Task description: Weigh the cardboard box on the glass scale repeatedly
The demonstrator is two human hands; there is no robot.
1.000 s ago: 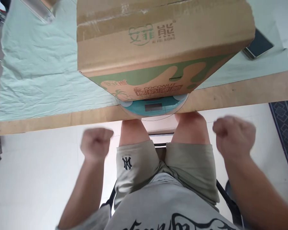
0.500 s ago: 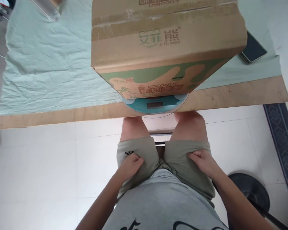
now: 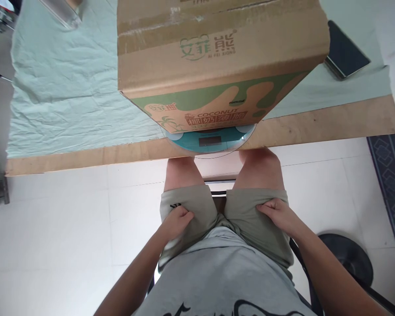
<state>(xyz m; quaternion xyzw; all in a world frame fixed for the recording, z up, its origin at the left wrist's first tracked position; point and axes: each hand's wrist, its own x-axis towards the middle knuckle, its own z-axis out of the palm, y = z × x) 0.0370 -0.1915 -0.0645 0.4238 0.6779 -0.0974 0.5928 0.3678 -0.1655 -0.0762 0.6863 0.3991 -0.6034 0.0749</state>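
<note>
My left hand (image 3: 177,222) rests on the left leg of my olive shorts (image 3: 197,199), fingers curled in and closed. On the other thigh lies my right hand (image 3: 276,213), also closed, with its thumb and fingertips pressed together on the cloth. No object shows in either hand. Beyond my knees a large brown cardboard box (image 3: 217,74) with green coconut print sits on a round glass scale (image 3: 197,140). The scale's dark display (image 3: 210,141) faces me at the table's front edge. The box hides most of the scale, and its far end is cut off by the frame.
A pale green cloth (image 3: 62,87) covers the table behind a bare wooden edge strip (image 3: 332,119). A dark phone-like slab (image 3: 347,50) lies right of the box. At the upper left stands a clear container (image 3: 62,13). A black round base (image 3: 347,256) is on the floor at right.
The view has shifted slightly, so the box appears a little further left and more of the dark slab shows. Both hands stay on my thighs.
</note>
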